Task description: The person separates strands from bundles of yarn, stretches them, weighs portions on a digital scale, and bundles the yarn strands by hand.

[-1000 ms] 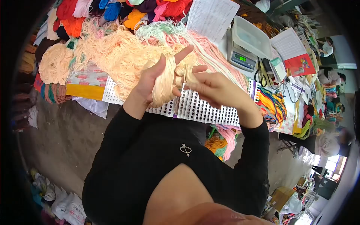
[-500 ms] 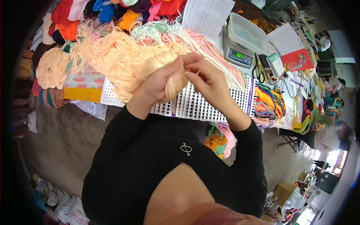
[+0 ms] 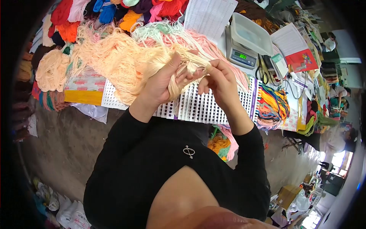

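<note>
A hank of pale peach thread [image 3: 176, 87] hangs over my left hand [image 3: 163, 78], whose fingers curl round it. To its right, my right hand [image 3: 221, 78] pinches some strands of that thread and holds them stretched away from the hank. Both hands are above the table's front edge. Beneath them lie white cards with rows of punched holes [image 3: 202, 107]. A large loose heap of peach thread [image 3: 114, 57] spreads to the left of my hands, with pink and pale green thread [image 3: 198, 42] behind them.
A digital scale with a clear tub [image 3: 244, 57] stands at the back right, beside black-handled scissors [image 3: 262, 70]. Multicoloured threads [image 3: 272, 105] lie on the cards at right. Bright yarn bundles [image 3: 167, 9] are piled at the back. A printed sheet [image 3: 207, 17] leans near the scale.
My right hand has moved right and slightly down, drawing strands away from my left hand. The strands between the hands are now spread out. The left hand has opened a little.
</note>
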Motion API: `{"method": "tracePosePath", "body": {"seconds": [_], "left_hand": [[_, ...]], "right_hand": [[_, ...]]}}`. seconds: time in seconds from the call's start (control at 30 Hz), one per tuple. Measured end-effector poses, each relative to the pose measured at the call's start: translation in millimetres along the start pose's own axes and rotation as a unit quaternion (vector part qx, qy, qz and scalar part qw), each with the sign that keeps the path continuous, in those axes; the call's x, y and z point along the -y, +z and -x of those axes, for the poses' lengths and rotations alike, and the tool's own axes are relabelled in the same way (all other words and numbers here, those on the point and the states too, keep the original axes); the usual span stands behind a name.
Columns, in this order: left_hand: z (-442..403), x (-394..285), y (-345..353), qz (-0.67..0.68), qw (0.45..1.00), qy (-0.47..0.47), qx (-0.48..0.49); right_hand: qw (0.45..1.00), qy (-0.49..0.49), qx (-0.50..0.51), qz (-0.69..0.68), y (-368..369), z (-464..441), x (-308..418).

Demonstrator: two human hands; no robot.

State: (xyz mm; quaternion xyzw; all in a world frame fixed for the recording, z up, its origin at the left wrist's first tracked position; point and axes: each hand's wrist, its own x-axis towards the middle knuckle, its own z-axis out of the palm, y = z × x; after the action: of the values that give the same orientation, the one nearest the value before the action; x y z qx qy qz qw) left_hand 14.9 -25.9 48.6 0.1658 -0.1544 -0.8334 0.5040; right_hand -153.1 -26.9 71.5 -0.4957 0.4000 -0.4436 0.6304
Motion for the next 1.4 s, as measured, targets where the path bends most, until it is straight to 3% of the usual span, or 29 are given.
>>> {"method": "tracePosePath", "body": {"seconds": [0.07, 0.13, 0.2, 0.23, 0.27, 0.3, 0.33, 0.37, 0.43, 0.47, 0.53, 0.6, 0.67, 0.73, 0.8, 0.87, 0.9, 0.93, 1.0, 1.03, 1.1, 1.13, 1.2, 1.23, 1.27, 1.3, 1.33, 1.37, 1.4], "left_hand": [[-2.3, -3.1, -3.2, 0.012, 1.000, 0.003, 0.011], [0.0, -7.6, 0.6, -0.034, 0.999, 0.013, 0.035], [5.2, -14.1, 8.0, -0.105, 0.992, -0.060, 0.039], [6.7, -14.0, 25.6, -0.170, 0.943, -0.141, -0.248], [5.3, -29.1, 3.3, -0.273, 0.939, -0.198, -0.072], [7.1, -48.8, -23.6, -0.363, 0.892, -0.245, 0.108], [15.2, -56.3, -26.2, -0.419, 0.896, -0.141, -0.031], [18.6, -74.8, -68.6, -0.232, 0.967, -0.104, -0.027], [31.4, -124.4, -78.8, -0.207, 0.956, 0.081, -0.191], [30.3, -156.9, -113.0, -0.077, 0.991, 0.085, 0.064], [40.8, -198.2, -116.5, -0.011, 0.988, 0.151, 0.009], [46.2, -248.2, -152.6, 0.017, 0.988, 0.147, 0.031], [50.1, -294.2, -192.2, 0.036, 0.984, 0.135, 0.114], [59.1, -335.5, -220.1, 0.005, 0.982, 0.189, 0.012], [60.3, -353.4, -231.2, 0.011, 0.984, 0.175, 0.044], [52.5, -382.5, -255.2, -0.033, 0.971, 0.236, -0.009], [45.5, -413.5, -299.8, -0.090, 0.969, 0.183, 0.138], [54.8, -418.2, -304.1, -0.074, 0.972, 0.222, 0.037], [71.5, -420.0, -306.4, -0.072, 0.960, 0.269, -0.037], [80.8, -422.9, -305.3, -0.075, 0.955, 0.284, -0.037], [87.9, -419.6, -284.3, -0.077, 0.957, 0.278, 0.031], [81.6, -412.4, -266.7, -0.079, 0.957, 0.248, 0.131], [57.5, -368.2, -208.6, -0.093, 0.904, 0.160, 0.386], [51.1, -334.9, -176.9, -0.095, 0.921, 0.225, 0.303], [44.7, -301.3, -144.8, -0.106, 0.930, 0.284, 0.208], [38.4, -267.7, -112.7, -0.122, 0.929, 0.331, 0.107], [28.0, -233.9, -81.0, -0.061, 0.936, 0.233, 0.258], [21.3, -210.6, -66.1, -0.056, 0.938, 0.260, 0.221], [16.2, -189.5, -57.6, -0.050, 0.939, 0.288, 0.183]], "right_hand": [[0.990, 0.089, 0.018, -0.106, -0.6, 2.2, 2.8], [0.989, 0.116, 0.090, -0.034, -4.5, 3.6, -6.9], [0.979, 0.107, 0.158, 0.079, -11.7, 8.4, -13.4], [0.984, 0.084, 0.113, 0.108, -16.2, 12.8, -7.3], [0.986, 0.062, 0.069, 0.136, -22.4, 16.6, 0.8], [0.995, 0.018, -0.004, 0.102, -33.7, 18.0, 7.2], [0.994, -0.008, -0.081, 0.078, -61.6, 19.7, 7.7], [0.990, -0.043, -0.112, 0.074, -91.6, 23.4, 14.1], [0.958, -0.113, -0.247, 0.091, -141.5, 34.5, 30.1], [0.946, -0.118, -0.291, 0.079, -174.7, 42.5, 33.6], [0.918, -0.128, -0.374, 0.026, -234.3, 60.3, 36.9], [0.889, -0.122, -0.440, 0.027, -298.7, 86.3, 34.0], [0.853, -0.120, -0.508, 0.009, -360.3, 116.6, 32.7], [0.827, -0.105, -0.552, -0.012, -408.2, 149.6, 31.8], [0.794, -0.108, -0.599, 0.000, -429.9, 167.6, 35.6], [0.801, -0.099, -0.588, 0.047, -441.5, 181.3, 35.8], [0.796, -0.090, -0.592, 0.084, -449.8, 184.5, 35.3], [0.757, -0.084, -0.637, 0.120, -474.4, 195.7, 31.4], [0.555, 0.028, -0.652, 0.515, -527.9, 244.4, 25.7], [0.686, -0.083, -0.699, 0.185, -501.7, 238.2, 33.3], [0.801, 0.008, -0.577, 0.160, -492.2, 243.3, 49.2], [0.840, 0.029, -0.520, 0.151, -458.1, 221.6, 60.9], [0.903, -0.027, -0.399, 0.157, -375.1, 167.1, 90.6], [0.920, -0.050, -0.370, 0.120, -340.7, 138.7, 111.8], [0.971, -0.096, -0.208, 0.075, -339.8, 121.8, 129.9], [0.959, -0.140, -0.242, 0.050, -336.6, 102.9, 150.6], [0.945, -0.182, -0.271, 0.021, -328.7, 80.0, 174.2], [0.943, -0.236, -0.233, 0.031, -329.8, 62.0, 199.6], [0.954, -0.261, -0.131, 0.071, -310.6, 49.2, 224.0]]}}
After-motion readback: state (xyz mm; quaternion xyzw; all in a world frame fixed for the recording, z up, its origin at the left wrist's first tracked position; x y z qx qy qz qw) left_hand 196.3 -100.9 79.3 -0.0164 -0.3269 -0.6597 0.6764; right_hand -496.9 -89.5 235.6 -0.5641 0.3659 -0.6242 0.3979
